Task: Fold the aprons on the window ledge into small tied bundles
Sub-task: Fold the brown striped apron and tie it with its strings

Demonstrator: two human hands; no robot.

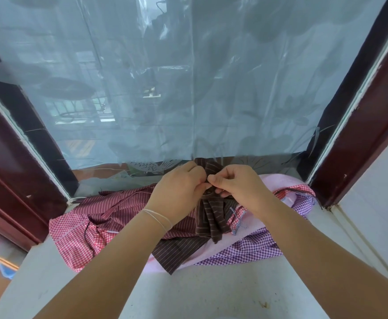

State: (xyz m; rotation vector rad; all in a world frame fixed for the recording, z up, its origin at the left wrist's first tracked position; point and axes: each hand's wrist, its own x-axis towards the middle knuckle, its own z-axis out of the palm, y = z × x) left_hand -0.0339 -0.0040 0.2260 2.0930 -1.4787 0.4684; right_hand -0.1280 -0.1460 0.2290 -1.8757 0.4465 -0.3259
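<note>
Your left hand (pixel 181 185) and right hand (pixel 235 183) both pinch the ties at the middle of the dark brown striped cloth apron bundle (pixel 209 217), held over the loose apron heap (pixel 101 217) on the pale window ledge (pixel 188 293). Pull both ends evenly so the knot seats tight. Keep the folds from slipping.

Two bare forearms, no sleeves in view

Both arms are uncovered from the bottom edge of the view up to the hands. The left hand (pixel 179 187) has a thin pale string bracelet (pixel 158 218) looped round its wrist in a few loose strands, just behind the fingers. The right hand (pixel 239 187) wears nothing: no ring, watch or band shows, and its short nails look unpainted.
</note>
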